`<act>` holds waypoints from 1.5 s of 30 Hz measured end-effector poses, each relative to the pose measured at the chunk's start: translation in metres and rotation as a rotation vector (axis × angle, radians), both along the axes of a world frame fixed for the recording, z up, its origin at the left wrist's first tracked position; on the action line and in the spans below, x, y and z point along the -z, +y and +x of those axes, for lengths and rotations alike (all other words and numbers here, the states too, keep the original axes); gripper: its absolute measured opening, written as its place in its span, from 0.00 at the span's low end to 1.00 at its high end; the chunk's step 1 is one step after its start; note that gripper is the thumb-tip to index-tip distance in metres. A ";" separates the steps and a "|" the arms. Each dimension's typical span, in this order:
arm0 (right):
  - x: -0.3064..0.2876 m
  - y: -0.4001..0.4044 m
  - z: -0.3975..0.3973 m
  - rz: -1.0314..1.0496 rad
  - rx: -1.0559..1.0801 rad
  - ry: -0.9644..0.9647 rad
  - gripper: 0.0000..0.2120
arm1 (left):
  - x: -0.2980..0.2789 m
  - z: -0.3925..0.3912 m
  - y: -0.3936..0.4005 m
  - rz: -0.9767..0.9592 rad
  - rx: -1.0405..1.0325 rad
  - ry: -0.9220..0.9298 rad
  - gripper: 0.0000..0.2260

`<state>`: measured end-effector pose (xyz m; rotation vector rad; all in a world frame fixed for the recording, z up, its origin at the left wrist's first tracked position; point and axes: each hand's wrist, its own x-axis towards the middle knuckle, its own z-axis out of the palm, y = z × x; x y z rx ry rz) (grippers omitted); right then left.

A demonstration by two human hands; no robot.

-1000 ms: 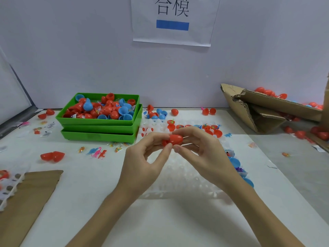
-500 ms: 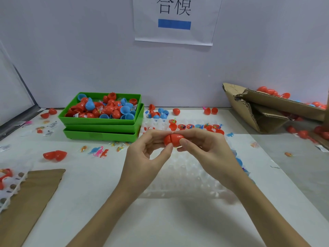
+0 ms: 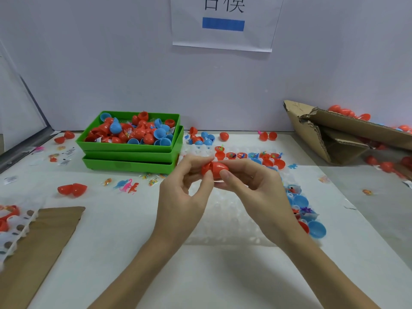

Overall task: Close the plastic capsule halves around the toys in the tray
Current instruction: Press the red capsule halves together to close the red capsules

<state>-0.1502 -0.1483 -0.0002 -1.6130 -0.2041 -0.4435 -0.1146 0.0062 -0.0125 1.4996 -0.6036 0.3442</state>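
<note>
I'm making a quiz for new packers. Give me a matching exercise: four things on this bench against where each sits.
Things:
1. red capsule
2. green trays
3. torn cardboard box
4. toy dinosaurs

Places:
A. far right, against the wall
B. pinched between left hand and right hand
C. loose on the table in front of the trays
D. stacked, back left

Pairs: 1-B, 2-D, 3-A, 4-C

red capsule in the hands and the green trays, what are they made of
Red capsule: looks like smooth, glossy hard plastic, with a light sheen on its shell. Green trays: probably rigid moulded plastic, semi-matte, judging by the uniform colour and crisp straight rims.
</note>
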 end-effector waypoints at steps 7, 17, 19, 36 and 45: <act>-0.002 -0.003 0.000 0.056 0.045 0.057 0.13 | 0.001 0.002 0.005 0.100 0.010 -0.068 0.17; -0.003 -0.003 0.000 0.120 0.001 0.106 0.11 | -0.004 0.008 0.009 0.005 0.155 0.078 0.16; -0.003 -0.004 -0.001 0.161 -0.027 0.128 0.11 | -0.007 0.009 0.011 -0.049 0.211 0.153 0.16; -0.001 0.004 -0.002 0.018 0.030 0.044 0.09 | 0.000 0.009 0.008 0.043 0.024 0.031 0.13; -0.004 0.000 -0.002 0.016 0.066 0.040 0.11 | -0.004 0.008 0.013 0.085 0.074 0.028 0.19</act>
